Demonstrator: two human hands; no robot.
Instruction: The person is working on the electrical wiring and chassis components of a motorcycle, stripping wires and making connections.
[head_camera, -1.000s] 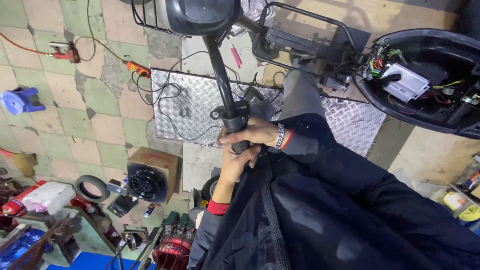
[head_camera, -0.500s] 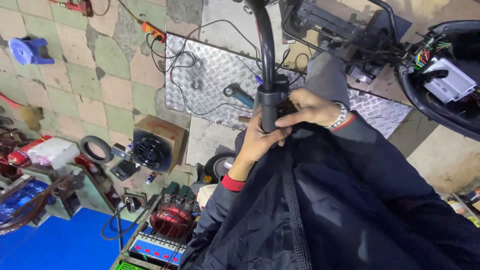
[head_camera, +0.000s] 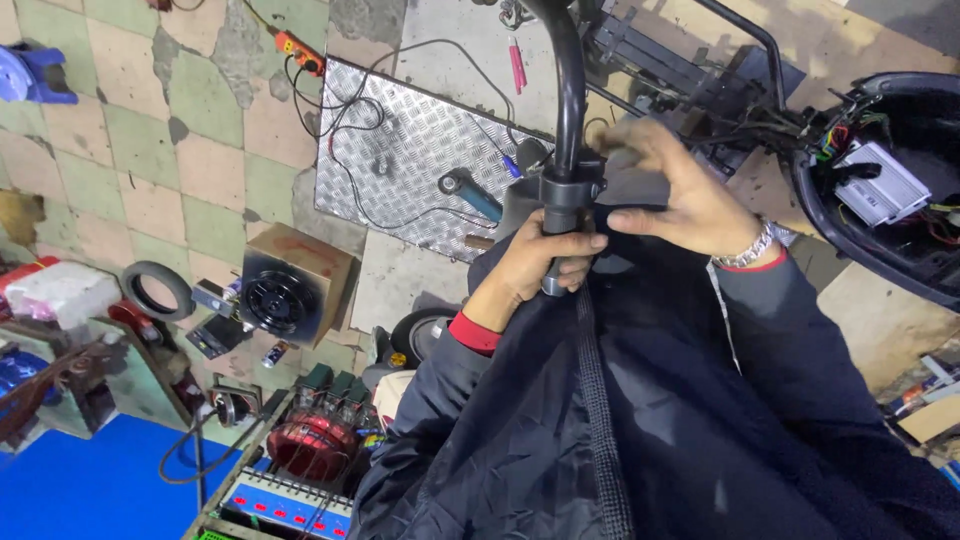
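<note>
— Where's the handlebar?
— Centre top of the frame, a black curved tube running down to its end.
— And the left hand?
— Its fingers wrap tight around the tube's lower end, under the clamp.
— The right hand?
— Just beside the clamp — fingers spread, gripping nothing, above the dark jacket.
</note>
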